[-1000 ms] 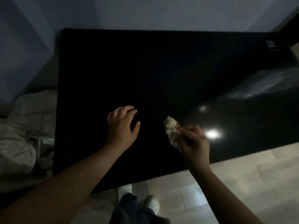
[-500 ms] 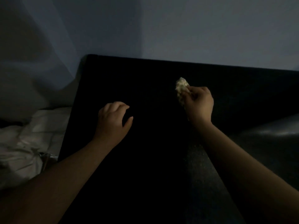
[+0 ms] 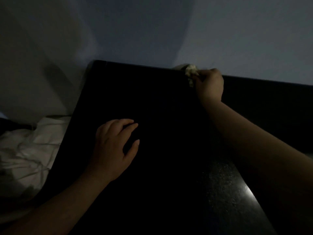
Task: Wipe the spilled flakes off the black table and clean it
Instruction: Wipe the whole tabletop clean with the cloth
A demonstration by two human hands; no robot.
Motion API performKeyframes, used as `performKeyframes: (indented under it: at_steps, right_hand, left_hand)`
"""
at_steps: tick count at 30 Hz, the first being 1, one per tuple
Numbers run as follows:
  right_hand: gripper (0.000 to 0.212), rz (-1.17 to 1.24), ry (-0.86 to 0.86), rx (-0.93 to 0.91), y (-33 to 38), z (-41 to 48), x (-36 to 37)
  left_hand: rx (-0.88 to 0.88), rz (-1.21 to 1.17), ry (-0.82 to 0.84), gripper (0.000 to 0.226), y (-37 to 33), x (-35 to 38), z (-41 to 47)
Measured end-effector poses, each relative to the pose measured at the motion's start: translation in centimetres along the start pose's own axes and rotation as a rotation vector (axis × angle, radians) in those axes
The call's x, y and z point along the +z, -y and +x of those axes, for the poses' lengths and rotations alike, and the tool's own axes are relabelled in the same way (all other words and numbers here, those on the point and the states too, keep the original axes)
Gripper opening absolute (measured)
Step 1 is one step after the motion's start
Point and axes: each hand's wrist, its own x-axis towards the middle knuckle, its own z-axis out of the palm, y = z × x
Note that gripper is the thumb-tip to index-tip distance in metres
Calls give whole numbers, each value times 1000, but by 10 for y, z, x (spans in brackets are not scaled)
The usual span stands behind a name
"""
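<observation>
Right hand around crumpled wad

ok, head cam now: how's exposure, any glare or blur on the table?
Head view: badly underexposed, the glossy black table reads mostly flat black; head view again: one glare streak at lower right shows fine specks beside it; the crumpled pale wipe held by the right hand looks slightly soft, the left hand dim but clear-edged.

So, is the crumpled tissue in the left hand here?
No, the right hand grips the crumpled tissue at the far edge of the black table; the left hand holds nothing.
</observation>
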Motion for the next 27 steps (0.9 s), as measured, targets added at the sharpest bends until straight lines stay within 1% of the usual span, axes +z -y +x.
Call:
performKeyframes:
  at_steps: [3, 7, 9, 11, 12, 13, 15, 16, 18, 20, 23, 25, 27]
  right_hand:
    - [28, 25, 1, -36, -2, -15, 5]
    - [20, 47, 77, -225, 6, -66, -8]
    - [16, 111, 203, -248, 11, -90, -18]
    - [17, 213, 352, -196, 18, -103, -30]
    - [17, 248, 369, -177, 21, -103, -35]
    - [17, 251, 320, -167, 23, -98, -38]
    - [17, 203, 134, -133, 23, -78, -38]
    - [19, 163, 74, -90, 21, -67, -37]
    - [24, 54, 43, -41, 13, -54, -30]
    - [24, 32, 59, -65, 6, -63, -21]
    - [23, 89, 153, -191, 8, -109, -20]
    - [28, 173, 221, -221, 13, -141, -30]
    - [29, 273, 314, -217, 17, -165, -42]
  left_hand:
    - [-10, 25, 7, 47, 1, 1, -1]
    - [-1, 29, -13, 46, -2, 1, -2]
    - [3, 35, -12, 45, -2, 0, -2]
    - [4, 32, -14, 45, -1, 0, -1]
    - [7, 28, -13, 45, 0, 1, -1]
    - [11, 32, -14, 45, 0, 2, -2]
    - [20, 47, -19, 45, 0, 2, -2]
    - [21, 48, -17, 45, 1, 3, -2]
    - [21, 57, -12, 46, 1, 2, -2]
    - [18, 58, -9, 46, 1, 1, -1]
    - [11, 51, -14, 46, -1, 0, 0]
    - [8, 58, -9, 46, -3, -1, 0]
    - [3, 69, 1, 47, -5, -2, 1]
